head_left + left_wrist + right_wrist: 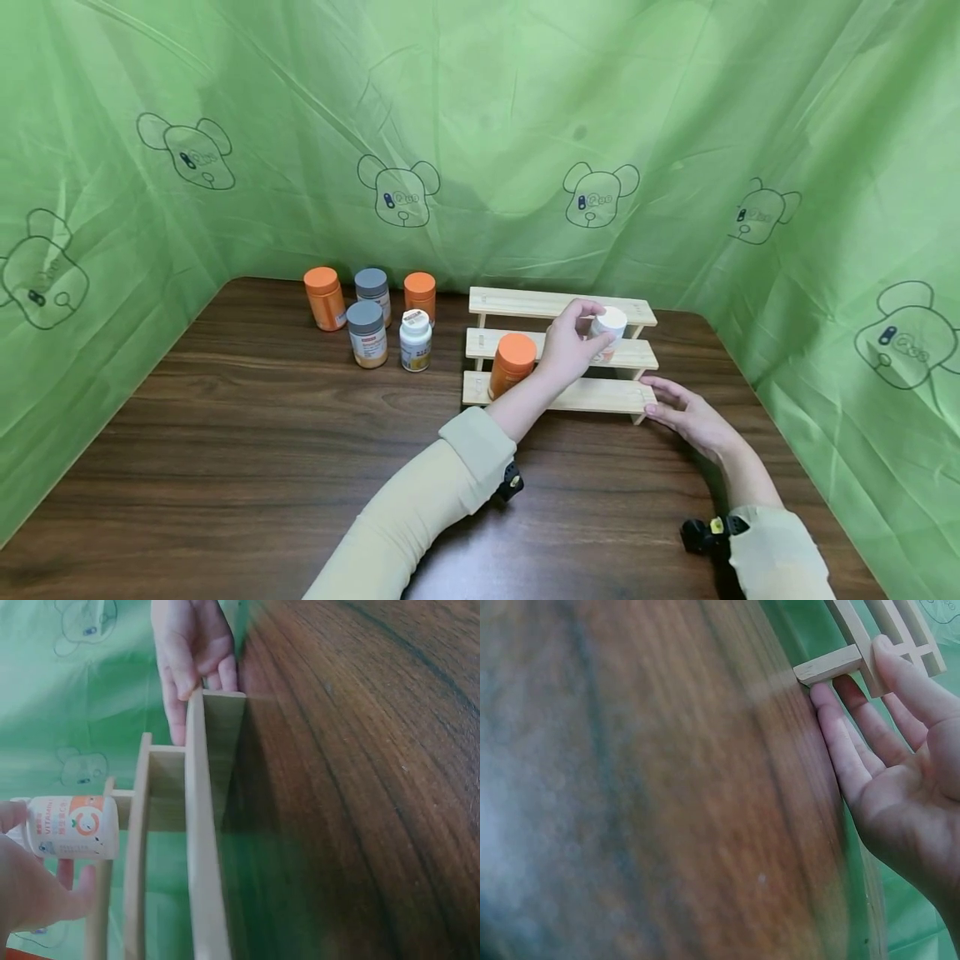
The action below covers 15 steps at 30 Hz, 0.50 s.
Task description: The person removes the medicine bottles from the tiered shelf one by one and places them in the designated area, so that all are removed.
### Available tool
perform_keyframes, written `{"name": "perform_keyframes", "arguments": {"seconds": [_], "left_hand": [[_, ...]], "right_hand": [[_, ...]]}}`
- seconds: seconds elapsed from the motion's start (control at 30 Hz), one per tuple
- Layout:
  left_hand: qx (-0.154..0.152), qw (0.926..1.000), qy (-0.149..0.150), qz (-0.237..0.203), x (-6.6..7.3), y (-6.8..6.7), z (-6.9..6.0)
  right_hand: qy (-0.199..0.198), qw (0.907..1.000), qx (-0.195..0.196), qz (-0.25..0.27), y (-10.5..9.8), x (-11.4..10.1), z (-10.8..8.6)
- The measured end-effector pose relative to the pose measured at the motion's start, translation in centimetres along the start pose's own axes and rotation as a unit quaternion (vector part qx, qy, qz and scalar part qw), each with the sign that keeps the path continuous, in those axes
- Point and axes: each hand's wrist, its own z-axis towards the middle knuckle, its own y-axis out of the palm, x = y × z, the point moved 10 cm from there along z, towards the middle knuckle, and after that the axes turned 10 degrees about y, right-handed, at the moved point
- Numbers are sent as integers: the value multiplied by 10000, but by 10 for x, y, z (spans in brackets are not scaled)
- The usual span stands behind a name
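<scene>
My left hand [567, 343] holds a white vitamin bottle [609, 327] by its cap end, between thumb and fingers. In the left wrist view, an orange "C" shows on the label of the vitamin bottle [75, 826]. The bottle is over the right part of a three-step wooden rack [596, 395]; whether it touches a step cannot be told. My right hand [693, 421] grips the right end of the rack's lowest step, its thumb [900, 671] on the plank and fingers around the end. An orange-capped bottle [513, 367] stands on the lowest step, left.
Left of the rack stand orange bottles [324, 298], [420, 296], grey-capped jars [368, 335], [372, 293] and a small white bottle [416, 340]. A dark wooden table [247, 467] carries everything. Green curtains [487, 125] hang behind and at both sides.
</scene>
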Motion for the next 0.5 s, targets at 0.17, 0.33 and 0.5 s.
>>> {"name": "perform_keyframes", "arguments": {"seconds": [0.17,0.33,0.5], "left_hand": [[-97,9999,-60,-25,13,-1,-3],[-179,9997,-48,-147,28,-4,-4],[-290,9996,60,-30,43,-11,-3]], "right_hand": [[-45,10000,-76,27,1,0,0],[-64,9999,-107,38,1,-1,0],[-20,10000,-54,7,1,0,1]]}}
